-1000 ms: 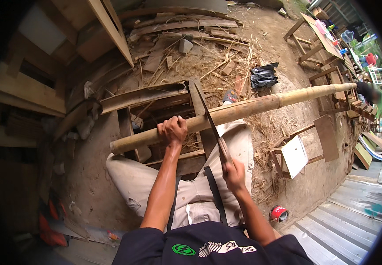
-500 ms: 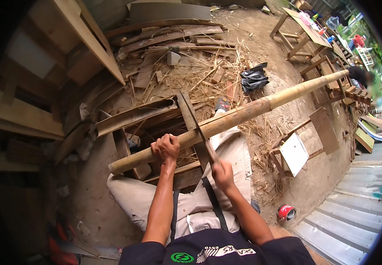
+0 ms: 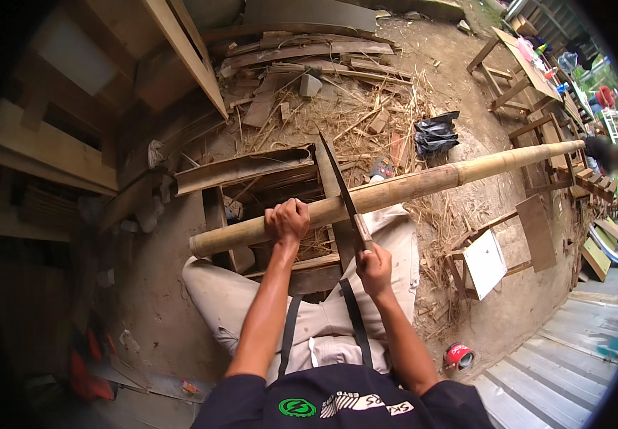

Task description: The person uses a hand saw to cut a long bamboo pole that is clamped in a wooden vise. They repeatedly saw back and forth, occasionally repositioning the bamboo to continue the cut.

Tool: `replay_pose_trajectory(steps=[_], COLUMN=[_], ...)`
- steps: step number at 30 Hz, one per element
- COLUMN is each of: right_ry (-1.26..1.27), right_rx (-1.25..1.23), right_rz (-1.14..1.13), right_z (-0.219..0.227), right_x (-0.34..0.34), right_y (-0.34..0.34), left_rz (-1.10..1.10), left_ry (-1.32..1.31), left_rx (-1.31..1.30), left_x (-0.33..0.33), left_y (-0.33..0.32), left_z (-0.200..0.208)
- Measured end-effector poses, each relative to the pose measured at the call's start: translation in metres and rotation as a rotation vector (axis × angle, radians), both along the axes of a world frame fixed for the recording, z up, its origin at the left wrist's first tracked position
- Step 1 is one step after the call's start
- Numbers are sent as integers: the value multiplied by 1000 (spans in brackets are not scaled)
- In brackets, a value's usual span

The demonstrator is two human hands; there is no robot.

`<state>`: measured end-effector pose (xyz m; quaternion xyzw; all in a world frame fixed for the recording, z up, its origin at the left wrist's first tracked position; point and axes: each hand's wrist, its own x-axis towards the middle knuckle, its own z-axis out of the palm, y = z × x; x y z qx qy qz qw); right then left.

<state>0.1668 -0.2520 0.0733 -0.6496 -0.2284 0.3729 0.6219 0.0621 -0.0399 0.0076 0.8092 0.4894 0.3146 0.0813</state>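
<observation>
A long bamboo pole [image 3: 423, 183] lies across a low wooden frame [image 3: 307, 277] before my knees, its far end running off to the upper right. My left hand [image 3: 288, 220] is closed around the pole near its left end. In my right hand [image 3: 374, 270] is the wooden handle of a handsaw [image 3: 339, 171]. The dark blade crosses the top of the pole to the right of my left hand, its tip pointing away from me. Whether the teeth have cut into the bamboo cannot be made out. A split bamboo half [image 3: 244, 169] rests on the frame's far side.
Scrap planks [image 3: 316, 53] and bamboo shavings litter the ground ahead. A black plastic bag [image 3: 436, 134] lies beyond the pole. At right are a white board [image 3: 485, 263], a red can [image 3: 459, 355] and corrugated metal sheets [image 3: 545, 372]. Wooden furniture [image 3: 51, 154] stands at left.
My right hand has drawn the saw back toward me, so more of its handle shows below the pole. My left hand keeps its hold. The whole view has shifted slightly.
</observation>
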Motion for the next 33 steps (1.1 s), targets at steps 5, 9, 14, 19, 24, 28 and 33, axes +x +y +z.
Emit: replay_pose_trajectory(steps=[5,9,14,19,24,28,33], right_ry=[-194,-138,-130,-214,-177,-253,-216], right_rx=[20,-112,23,-112,-41,-2,-113], right_rz=[53,68,67,91,66,68,102], right_z=[41,42,-24,22,12,-1,76], right_x=[-33,-38,1,-25,-19,-4,-32], right_y=[-105,-124,-3,-93,-69,6,-82], left_rz=[-19,-24,-47,-56,-16,-117,-132], left_ry=[150,58,30,132,170,87,143], left_rx=[-311,-83,30,-200,-209,-91,-213], left_x=[6,2,-9,-5,-2,-7,-7], left_y=[23,10,-7,8,4,8,19], left_z=[-2,-10,-8,4,7,5,0])
